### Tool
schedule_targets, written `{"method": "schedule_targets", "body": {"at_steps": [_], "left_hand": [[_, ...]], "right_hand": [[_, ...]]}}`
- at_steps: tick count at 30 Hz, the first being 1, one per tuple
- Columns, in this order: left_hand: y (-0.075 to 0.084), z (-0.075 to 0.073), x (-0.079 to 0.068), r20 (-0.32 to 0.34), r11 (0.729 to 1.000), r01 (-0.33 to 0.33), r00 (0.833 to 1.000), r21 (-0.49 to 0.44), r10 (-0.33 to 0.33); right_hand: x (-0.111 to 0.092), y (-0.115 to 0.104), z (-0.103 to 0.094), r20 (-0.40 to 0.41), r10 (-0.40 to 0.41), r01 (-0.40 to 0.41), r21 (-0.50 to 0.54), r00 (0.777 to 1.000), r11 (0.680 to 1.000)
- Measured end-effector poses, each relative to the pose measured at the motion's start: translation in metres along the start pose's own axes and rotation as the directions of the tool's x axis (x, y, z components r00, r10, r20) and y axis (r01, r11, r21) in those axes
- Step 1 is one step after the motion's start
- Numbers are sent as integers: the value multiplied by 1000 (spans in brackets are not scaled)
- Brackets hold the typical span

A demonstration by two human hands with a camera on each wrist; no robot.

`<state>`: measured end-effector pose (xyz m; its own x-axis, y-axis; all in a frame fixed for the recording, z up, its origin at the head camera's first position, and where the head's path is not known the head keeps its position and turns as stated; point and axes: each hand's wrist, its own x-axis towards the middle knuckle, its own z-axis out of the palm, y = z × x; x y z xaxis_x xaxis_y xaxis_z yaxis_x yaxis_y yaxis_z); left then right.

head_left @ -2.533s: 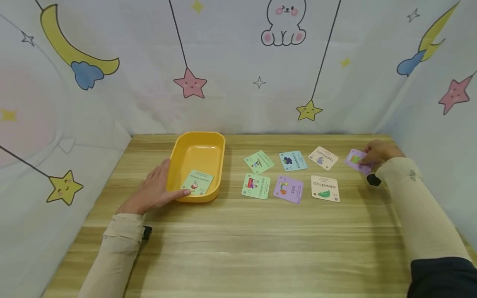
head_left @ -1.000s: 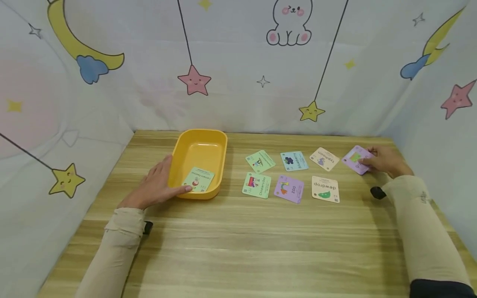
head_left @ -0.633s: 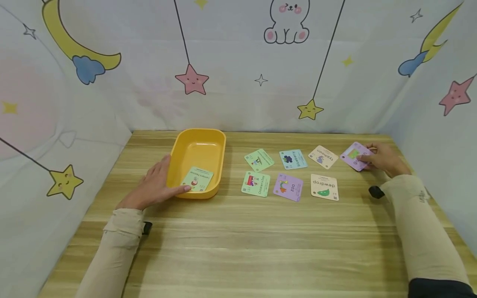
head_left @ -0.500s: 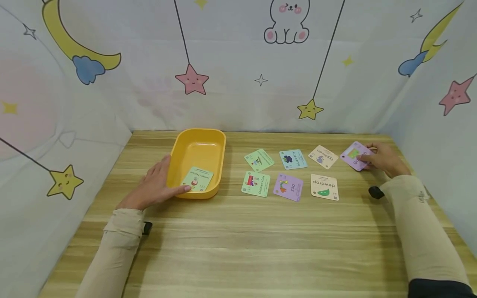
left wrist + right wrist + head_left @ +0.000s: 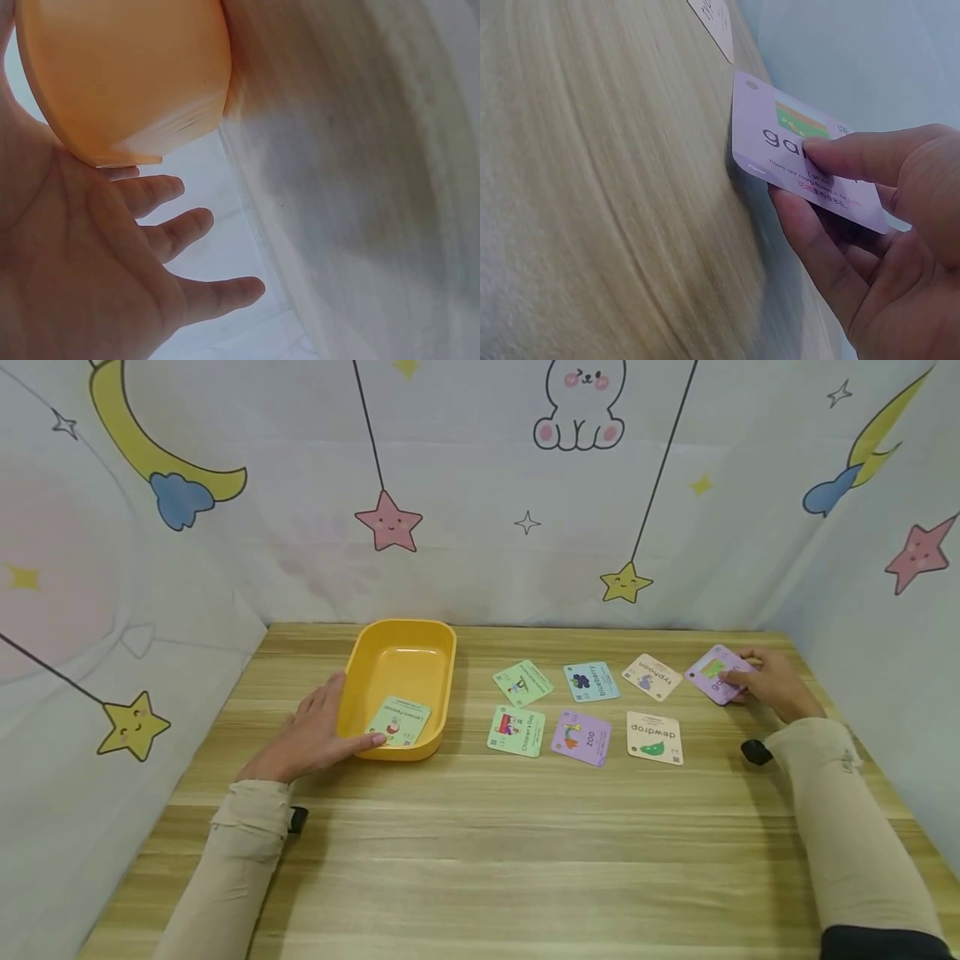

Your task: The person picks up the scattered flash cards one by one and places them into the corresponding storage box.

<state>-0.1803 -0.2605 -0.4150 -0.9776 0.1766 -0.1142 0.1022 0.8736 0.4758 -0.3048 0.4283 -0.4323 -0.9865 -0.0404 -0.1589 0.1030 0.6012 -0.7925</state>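
Note:
My left hand (image 5: pixel 303 743) rests against the left side of a yellow tray (image 5: pixel 408 668), its thumb over the near rim. In the left wrist view the other fingers (image 5: pixel 180 232) are straight and spread beside the tray wall. A green "Lantern Festival" card (image 5: pixel 405 714) lies inside the tray. At the far right my right hand (image 5: pixel 780 681) pinches a purple flash card (image 5: pixel 708 670) between thumb and fingers. The right wrist view shows this card (image 5: pixel 761 112) tilted up from the wood surface, the thumb covering part of its word, which starts "ga".
Several cards lie face up between tray and right hand: two green ones, including "Children's Day" (image 5: pixel 525 742), a "blueberry" card (image 5: pixel 600 685), a "typhoon" card (image 5: pixel 651 670), a purple "zoo" card (image 5: pixel 592 752) and a "dewdrop" card (image 5: pixel 660 727). A printed cloth (image 5: pixel 465 577) hangs behind the table.
The right hand has gone from reaching over the purple card to pinching it and tipping it up off the table. The left hand stays at the tray.

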Motion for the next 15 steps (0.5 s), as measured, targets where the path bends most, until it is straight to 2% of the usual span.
{"method": "schedule_targets", "body": {"at_steps": [9, 13, 15], "left_hand": [[0, -2, -1, -1, 1000, -14, 1000, 0, 14], [0, -1, -1, -2, 1000, -9, 1000, 1, 9], [-1, 0, 0, -3, 1000, -7, 1000, 0, 7]], "right_hand": [[-1, -2, 4, -24, -8, 8, -15, 1000, 1000], [-1, -5, 3, -19, 11, -11, -40, 1000, 999], [-1, -7, 3, -15, 24, -24, -21, 1000, 1000]]}}
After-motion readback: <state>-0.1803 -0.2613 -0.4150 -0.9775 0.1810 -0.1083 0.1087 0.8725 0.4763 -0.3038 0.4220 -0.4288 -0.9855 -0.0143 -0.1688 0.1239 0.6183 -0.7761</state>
